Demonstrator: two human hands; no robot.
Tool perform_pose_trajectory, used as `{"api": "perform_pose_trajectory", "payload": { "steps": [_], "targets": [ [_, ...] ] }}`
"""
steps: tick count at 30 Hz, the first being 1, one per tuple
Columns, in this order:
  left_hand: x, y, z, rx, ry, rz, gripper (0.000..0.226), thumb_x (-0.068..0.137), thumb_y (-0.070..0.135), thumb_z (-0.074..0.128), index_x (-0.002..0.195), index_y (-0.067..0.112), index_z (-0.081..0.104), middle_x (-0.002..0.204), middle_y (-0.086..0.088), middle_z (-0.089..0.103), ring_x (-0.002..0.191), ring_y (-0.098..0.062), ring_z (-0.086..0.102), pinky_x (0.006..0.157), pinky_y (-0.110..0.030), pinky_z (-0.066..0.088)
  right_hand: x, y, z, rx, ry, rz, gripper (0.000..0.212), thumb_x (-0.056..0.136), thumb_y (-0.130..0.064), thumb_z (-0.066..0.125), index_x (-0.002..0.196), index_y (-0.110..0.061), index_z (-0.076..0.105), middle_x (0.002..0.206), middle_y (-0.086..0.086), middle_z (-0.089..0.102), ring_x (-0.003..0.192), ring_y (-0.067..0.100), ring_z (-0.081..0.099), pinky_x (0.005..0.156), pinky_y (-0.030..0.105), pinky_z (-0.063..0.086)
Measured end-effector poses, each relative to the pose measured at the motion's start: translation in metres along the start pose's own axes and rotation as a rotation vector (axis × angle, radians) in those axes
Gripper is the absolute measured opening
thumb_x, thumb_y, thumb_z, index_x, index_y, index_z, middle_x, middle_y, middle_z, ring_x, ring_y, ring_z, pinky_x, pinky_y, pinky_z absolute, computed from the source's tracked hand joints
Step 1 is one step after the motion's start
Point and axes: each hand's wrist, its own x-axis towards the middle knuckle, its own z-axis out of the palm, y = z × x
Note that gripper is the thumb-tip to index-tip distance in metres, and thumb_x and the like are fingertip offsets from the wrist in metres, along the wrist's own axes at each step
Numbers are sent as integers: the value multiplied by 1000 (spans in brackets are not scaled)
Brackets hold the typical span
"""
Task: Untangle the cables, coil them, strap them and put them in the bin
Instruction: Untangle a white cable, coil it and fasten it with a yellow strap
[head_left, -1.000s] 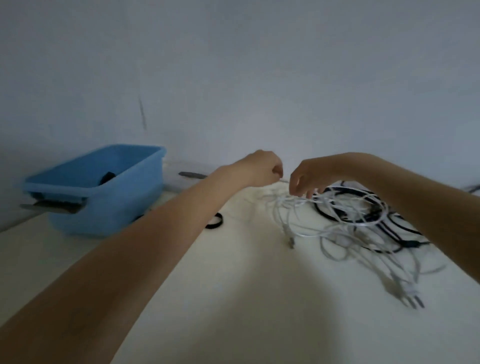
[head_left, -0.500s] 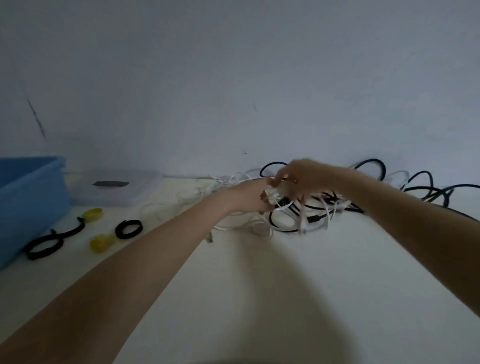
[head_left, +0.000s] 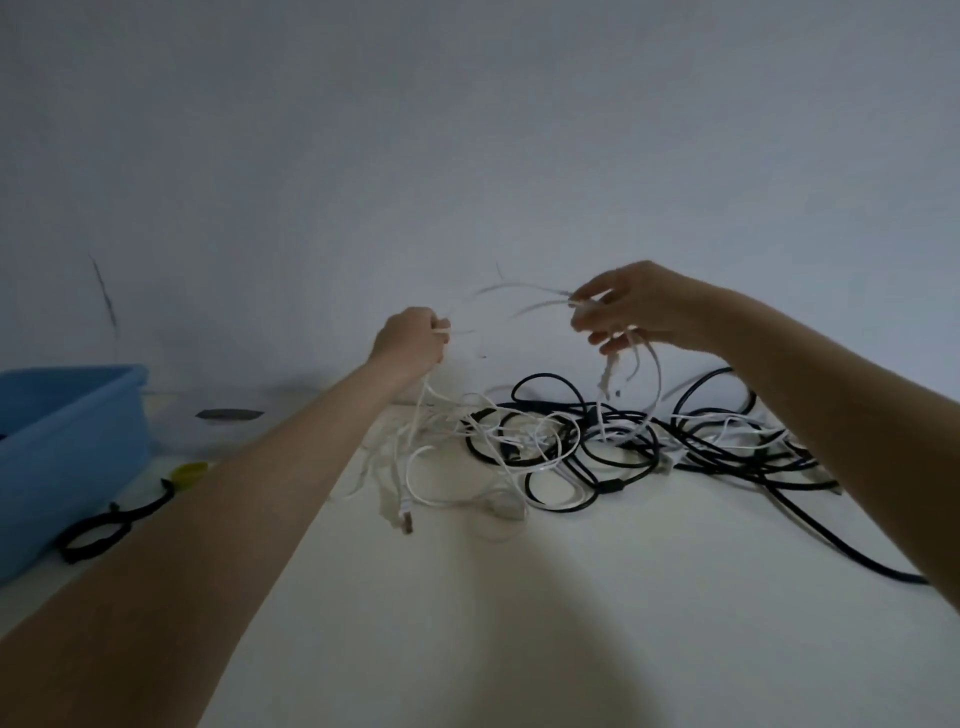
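A: head view; left hand (head_left: 410, 338) fisted round a white cable (head_left: 514, 288), grip curled tight on it; right hand (head_left: 631, 312) pinches the same white run between thumb and fingers, more loops draped off its lower fingers; both raised above the worktop (head_left: 597, 623).

B: where's the rest?

A: tangle (head_left: 597, 441) of black and white cables sits on the worktop below the hands, 12 to 2 o'clock from frame centre; white strands hang from the left hand into it; a white plug end (head_left: 407, 522) lies at its 7 o'clock; one black lead (head_left: 852, 551) trails off toward 4 o'clock.

B: risks?

A: my read: pulling the hands apart cinches white loops round the black ones, knot tightens instead of freeing; lifting higher could drag the whole pile along; loops on the right fingers may slip off and re-snarl.

B: bin?

A: blue bin (head_left: 72, 447) at 9 o'clock, well apart from the pile; black straps (head_left: 98, 535) just beside it; nothing coiled yet from what I see.
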Motion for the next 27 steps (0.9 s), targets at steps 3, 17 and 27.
{"api": "perform_pose_trajectory", "payload": {
  "steps": [3,17,27],
  "targets": [
    [9,-7,-11,50,73,-65,21,97,11,43,105,1,60,105,-14,67,102,-30,60,82,-34,45,-9,5,-2,162,-200,68,28,86,0,60,114,-5,61,105,16,66,89,26,66,75,33,59],
    [-15,44,15,224,-523,158,80,87,17,62,150,16,12,148,-11,30,133,-26,35,106,-34,35,-11,12,8,-119,-11,-5,28,81,10,62,107,0,62,80,11,62,64,17,62,52,17,53],
    [-25,85,30,127,-495,406,35,90,22,58,123,11,56,101,1,62,89,-14,58,73,-22,43,-18,13,-2,57,-16,-21,9,84,9,59,91,6,65,94,26,67,74,24,68,68,22,58]
  ]
}}
